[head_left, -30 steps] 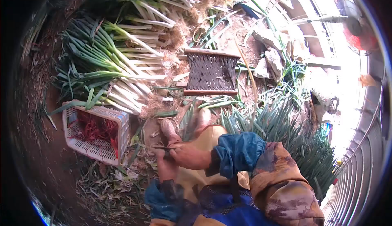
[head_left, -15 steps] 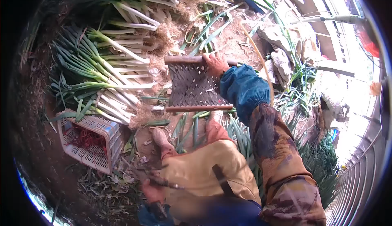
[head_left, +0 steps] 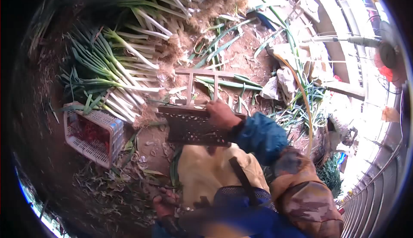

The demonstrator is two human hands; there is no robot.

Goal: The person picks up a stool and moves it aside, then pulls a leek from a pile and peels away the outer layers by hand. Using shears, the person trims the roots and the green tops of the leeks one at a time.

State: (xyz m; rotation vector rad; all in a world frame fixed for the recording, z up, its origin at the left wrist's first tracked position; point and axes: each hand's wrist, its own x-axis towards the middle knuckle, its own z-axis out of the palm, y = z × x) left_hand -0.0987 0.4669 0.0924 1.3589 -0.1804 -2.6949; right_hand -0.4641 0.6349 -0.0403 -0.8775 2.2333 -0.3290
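Observation:
My right hand (head_left: 223, 116) is closed on the near frame bar of a small folding stool with a dark woven seat (head_left: 193, 126). The stool is tilted, and its leg frame (head_left: 190, 89) shows beyond the seat. My left hand (head_left: 165, 204) is low beside the yellow apron (head_left: 202, 167), its fingers curled and blurred; what it holds is too unclear to name. Left of the stool, long green onions (head_left: 124, 68) lie in rows with their roots towards it.
A pale plastic crate (head_left: 114, 139) with reddish things inside stands at the left on the soil. Loose leaves litter the ground. A curved yellowish hose (head_left: 306, 98), crumpled pale sacks (head_left: 286, 81) and a fan (head_left: 387, 53) are at the right.
My right hand has drawn the stool towards my body and tilted it, so its legs now show. The apron and feet have shifted, and the feet are no longer visible. My left hand has moved slightly down.

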